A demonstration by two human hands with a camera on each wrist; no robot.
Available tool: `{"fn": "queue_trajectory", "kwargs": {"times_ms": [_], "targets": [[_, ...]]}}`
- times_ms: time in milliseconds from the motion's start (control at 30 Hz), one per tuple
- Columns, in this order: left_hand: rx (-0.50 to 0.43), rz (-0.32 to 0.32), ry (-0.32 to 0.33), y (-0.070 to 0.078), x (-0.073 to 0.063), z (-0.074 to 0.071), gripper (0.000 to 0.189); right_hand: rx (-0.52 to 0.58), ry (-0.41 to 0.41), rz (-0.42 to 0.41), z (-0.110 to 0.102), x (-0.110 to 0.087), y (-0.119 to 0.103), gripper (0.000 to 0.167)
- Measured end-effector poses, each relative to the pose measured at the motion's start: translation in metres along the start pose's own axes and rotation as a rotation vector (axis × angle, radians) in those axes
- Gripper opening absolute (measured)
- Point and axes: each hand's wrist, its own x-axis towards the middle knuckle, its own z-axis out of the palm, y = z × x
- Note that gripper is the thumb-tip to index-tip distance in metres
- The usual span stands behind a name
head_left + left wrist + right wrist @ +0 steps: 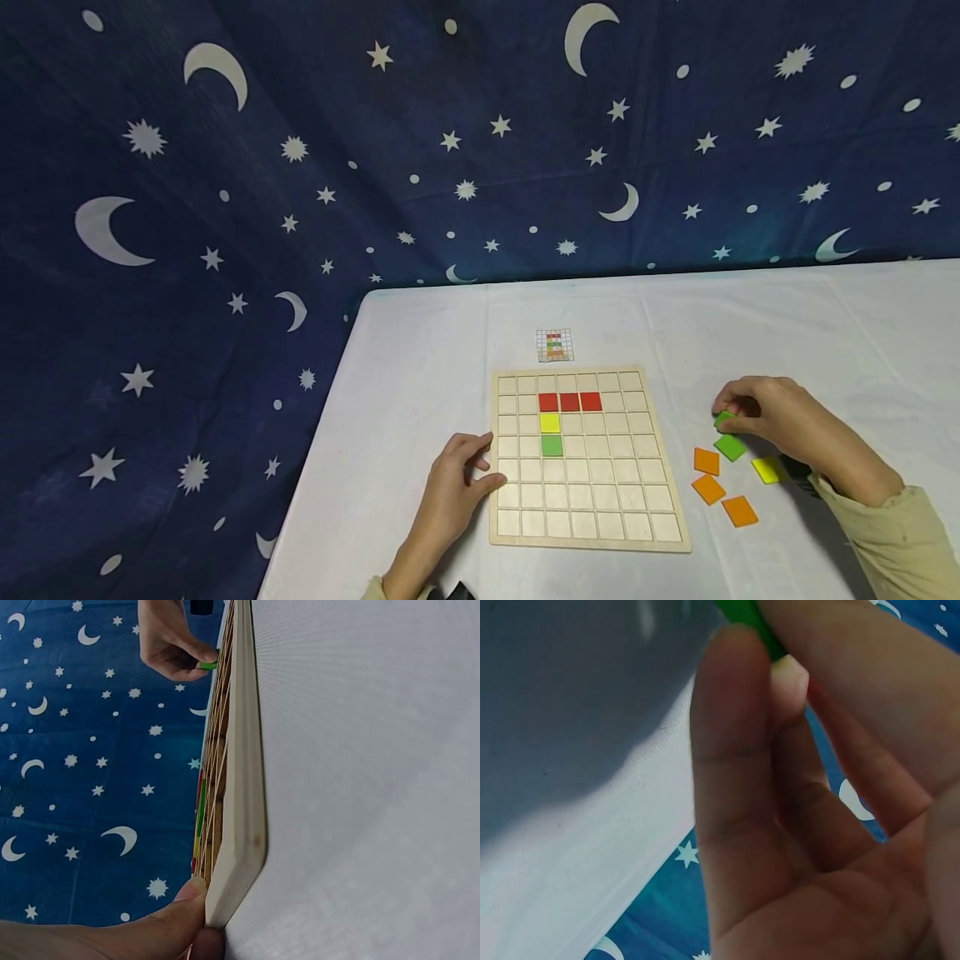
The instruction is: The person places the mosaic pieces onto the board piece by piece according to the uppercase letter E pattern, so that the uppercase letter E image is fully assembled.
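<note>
From head only, board apparently whole

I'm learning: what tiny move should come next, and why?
The right hand should probably set its pinched green square tile right of the placed green tile on the pale wooden grid board; the small printed card seems to show a green row.

Lt-khaki R slv is worn, cuff gathered; matching L slv partly seen; blk wrist pc. half-hidden.
</note>
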Motion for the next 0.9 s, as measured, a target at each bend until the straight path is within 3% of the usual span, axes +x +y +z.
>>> {"fn": "queue_trajectory", "kwargs": {"times_ms": [467, 900], "targets": [[-0.005, 0.001, 0.000, -0.001, 0.000, 0.000, 0.057, 0.046, 0.006, -0.017, -0.001, 0.010, -0.026, 0.012], [0.005, 0.015, 0.000, -0.001, 0.000, -0.001, 0.057, 0.123, -0.044, -0.119, 0.013, 0.026, -0.056, 0.012]]}}
